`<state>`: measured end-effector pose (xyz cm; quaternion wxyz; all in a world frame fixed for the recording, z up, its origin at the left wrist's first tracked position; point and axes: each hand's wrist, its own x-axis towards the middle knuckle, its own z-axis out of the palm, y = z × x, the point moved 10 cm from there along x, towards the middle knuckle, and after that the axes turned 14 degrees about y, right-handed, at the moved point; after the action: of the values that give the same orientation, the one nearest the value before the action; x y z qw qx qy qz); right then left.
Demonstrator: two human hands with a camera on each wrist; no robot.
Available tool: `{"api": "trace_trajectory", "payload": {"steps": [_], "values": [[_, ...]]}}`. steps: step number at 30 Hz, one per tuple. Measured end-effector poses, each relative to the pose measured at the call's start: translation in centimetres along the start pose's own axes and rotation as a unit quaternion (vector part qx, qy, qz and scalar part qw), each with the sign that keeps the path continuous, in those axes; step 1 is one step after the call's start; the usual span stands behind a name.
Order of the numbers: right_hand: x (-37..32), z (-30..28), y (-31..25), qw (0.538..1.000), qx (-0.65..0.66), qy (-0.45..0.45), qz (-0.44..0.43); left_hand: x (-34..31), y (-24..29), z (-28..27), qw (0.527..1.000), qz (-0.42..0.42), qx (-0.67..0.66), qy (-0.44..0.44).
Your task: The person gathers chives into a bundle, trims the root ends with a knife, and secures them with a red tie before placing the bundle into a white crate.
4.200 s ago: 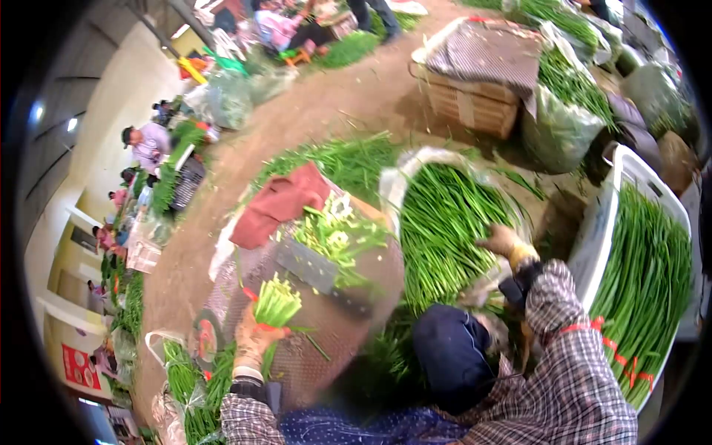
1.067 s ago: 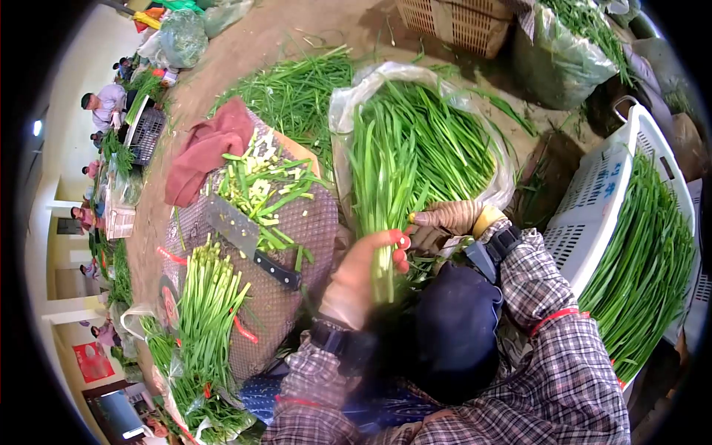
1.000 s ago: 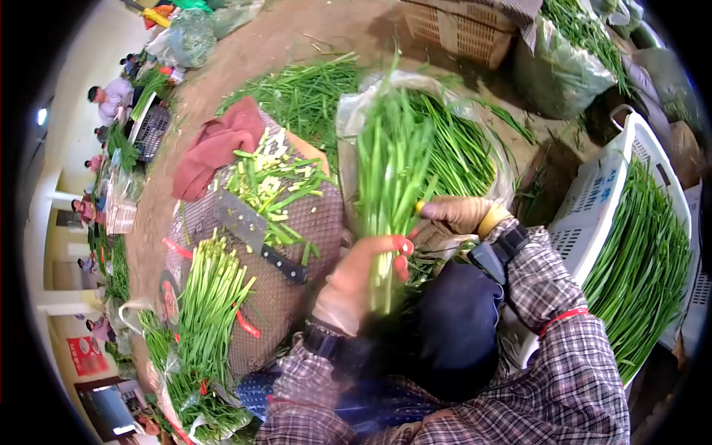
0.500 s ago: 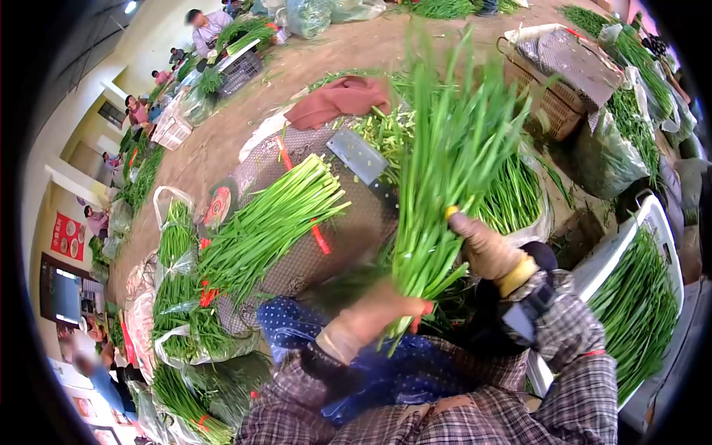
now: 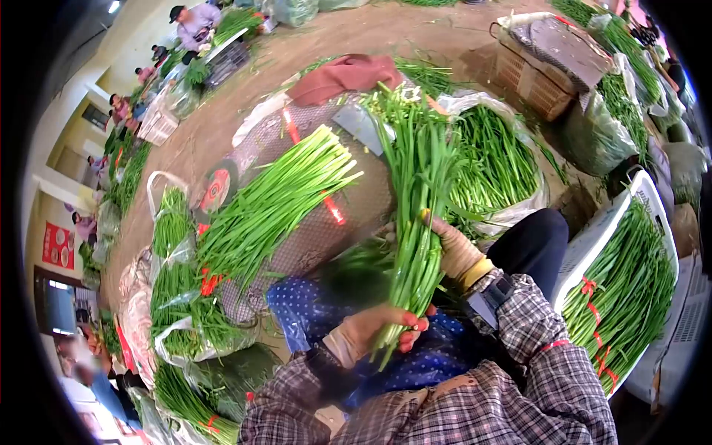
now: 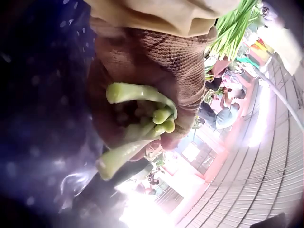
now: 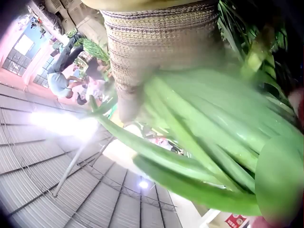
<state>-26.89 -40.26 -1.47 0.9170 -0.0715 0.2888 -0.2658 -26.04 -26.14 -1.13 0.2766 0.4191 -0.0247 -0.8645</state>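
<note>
A bunch of long, leafy green stalks [image 5: 417, 252] stands slightly tilted over the person's lap. My left hand [image 5: 368, 331] grips it near the lower ends. In the left wrist view, pale cut stalk ends [image 6: 135, 92] poke out of the gloved fist. Higher up, my right hand [image 5: 456, 251] holds the bunch from the right, thumb along its front. Green stalks [image 7: 204, 128] fill the right wrist view beneath the gloved fingers. To the left, a thick bundle of stalks [image 5: 278, 196] lies on the mesh-covered work surface [image 5: 360, 222], with pale ends pointing up and right.
A cleaver [image 5: 357, 127] lies behind the bundle, beside a dark red cloth [image 5: 345, 78]. An open bag of stalks [image 5: 497, 159] sits beyond my right hand. A white crate [image 5: 586, 248] holds more at right. Red ties [image 5: 334, 210] lie on the work surface.
Over four seconds ago the left hand held a short trimmed bunch and the right reached into the bag. Both hands now hold a fresh bunch, drawn away from the bag and lowered towards the lap.
</note>
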Motion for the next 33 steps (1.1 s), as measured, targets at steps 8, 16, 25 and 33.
{"api": "trace_trajectory", "payload": {"steps": [8, 16, 25, 33], "values": [[-2.8, 8.8, -9.1, 0.853, -0.394, 0.024, -0.34, -3.0, 12.5, 3.9, 0.861, 0.342, 0.364, 0.092], [-2.0, 24.8, -14.3, 0.749, -0.429, -0.093, -0.496, -8.9, 27.2, 7.6, 0.765, 0.547, 0.29, 0.178], [0.6, 21.6, -12.8, 0.607, -0.659, 0.041, -0.441, -5.6, 28.2, 1.5, 0.764, 0.558, 0.239, 0.22], [-2.7, 26.6, -4.8, 0.394, -0.695, -0.009, -0.602, -8.2, 22.3, -2.5, 0.752, 0.632, 0.004, 0.189]]}}
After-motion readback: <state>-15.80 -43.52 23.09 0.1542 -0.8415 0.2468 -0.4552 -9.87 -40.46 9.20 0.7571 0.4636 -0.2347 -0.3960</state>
